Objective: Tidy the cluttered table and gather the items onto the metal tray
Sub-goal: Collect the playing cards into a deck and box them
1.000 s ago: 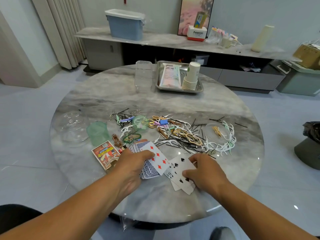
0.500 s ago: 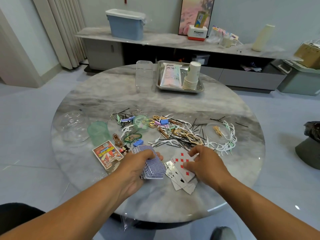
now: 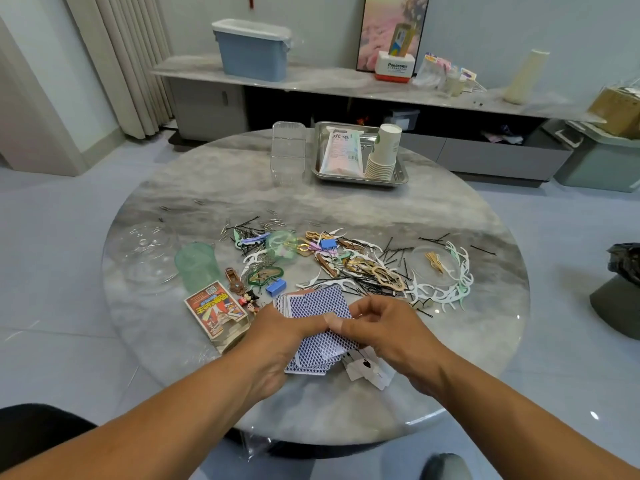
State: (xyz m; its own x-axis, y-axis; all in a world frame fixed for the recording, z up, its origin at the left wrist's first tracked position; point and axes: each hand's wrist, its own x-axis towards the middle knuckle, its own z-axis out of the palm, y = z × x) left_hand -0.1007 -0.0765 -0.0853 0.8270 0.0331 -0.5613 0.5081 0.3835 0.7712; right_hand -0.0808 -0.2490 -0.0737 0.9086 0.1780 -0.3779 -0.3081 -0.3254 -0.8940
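My left hand (image 3: pixel 277 336) grips a fanned stack of blue-backed playing cards (image 3: pixel 317 308) near the table's front edge. My right hand (image 3: pixel 384 332) meets it, fingers pinched on the stack's right edge. A few loose face-up cards (image 3: pixel 369 370) lie under my right wrist. The red card box (image 3: pixel 216 308) lies open to the left. The metal tray (image 3: pixel 401 174) stands at the far side, holding a white pouch (image 3: pixel 341 152) and a stack of paper cups (image 3: pixel 384 152).
Hairpins, floss picks, hair clips and binder clips (image 3: pixel 363 268) litter the table's middle. A green plastic cup (image 3: pixel 195 266), a clear lid (image 3: pixel 145 251) and small figurines (image 3: pixel 250 301) sit at the left. A clear box (image 3: pixel 288 152) stands beside the tray.
My right hand lifted a red diamond card off the loose pile and carried it left onto the stack in my left hand. Both hands now touch over the stack.
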